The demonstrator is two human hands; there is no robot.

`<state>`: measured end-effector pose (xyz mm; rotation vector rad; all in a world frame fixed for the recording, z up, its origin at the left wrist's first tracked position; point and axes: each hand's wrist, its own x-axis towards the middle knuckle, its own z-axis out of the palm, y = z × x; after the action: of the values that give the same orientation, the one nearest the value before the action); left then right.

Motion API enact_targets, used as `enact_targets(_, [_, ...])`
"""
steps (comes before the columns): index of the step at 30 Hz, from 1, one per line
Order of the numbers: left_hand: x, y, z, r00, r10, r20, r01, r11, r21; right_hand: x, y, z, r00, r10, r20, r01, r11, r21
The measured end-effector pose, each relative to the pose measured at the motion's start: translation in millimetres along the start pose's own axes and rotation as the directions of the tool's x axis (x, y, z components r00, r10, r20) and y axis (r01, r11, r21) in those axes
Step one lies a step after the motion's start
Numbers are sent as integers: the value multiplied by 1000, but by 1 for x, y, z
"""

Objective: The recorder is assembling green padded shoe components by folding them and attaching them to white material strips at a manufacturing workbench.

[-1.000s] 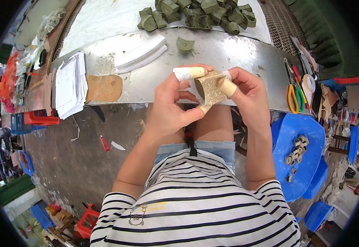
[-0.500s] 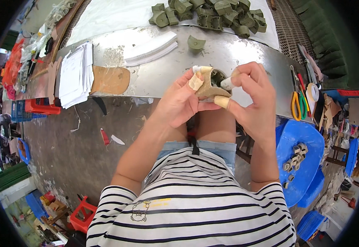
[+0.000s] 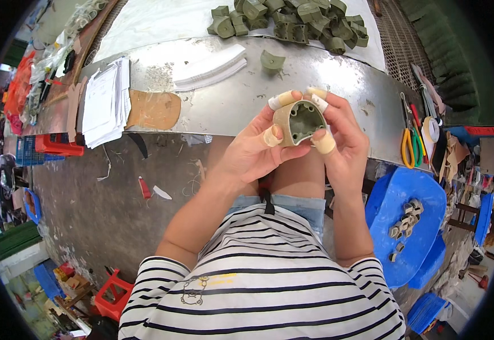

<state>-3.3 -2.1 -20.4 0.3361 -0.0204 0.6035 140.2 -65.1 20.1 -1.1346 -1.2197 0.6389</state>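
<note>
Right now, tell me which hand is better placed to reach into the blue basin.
Likely the right hand: the blue basin is on the right, nearer to it than to the left hand. Both hold the hollow D-shaped piece, so the right would probably need to let go first.

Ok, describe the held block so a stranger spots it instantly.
Find the silver metal table. By its near edge, the left grip and right grip hold a hollow, rounded block, its open side showing green. Its tan outer wall distinguishes it from the plain dark-green blocks heaped beyond.
</note>
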Motion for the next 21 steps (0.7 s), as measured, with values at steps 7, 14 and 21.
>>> enact_targets(7, [2, -6, -1, 993, 86, -77, -77, 991, 110, -2, -2, 12, 981, 193, -31, -178, 948, 263])
enact_targets(14, [4, -10, -14, 998, 54, 34, -56, 995, 77, -1, -1, 18, 981, 195, -7, -187, 951, 245])
enact_targets(21, [-1, -14, -16, 999, 47, -9, -47, 999, -12, -3, 7, 19, 991, 136, -2, -133, 973, 187])
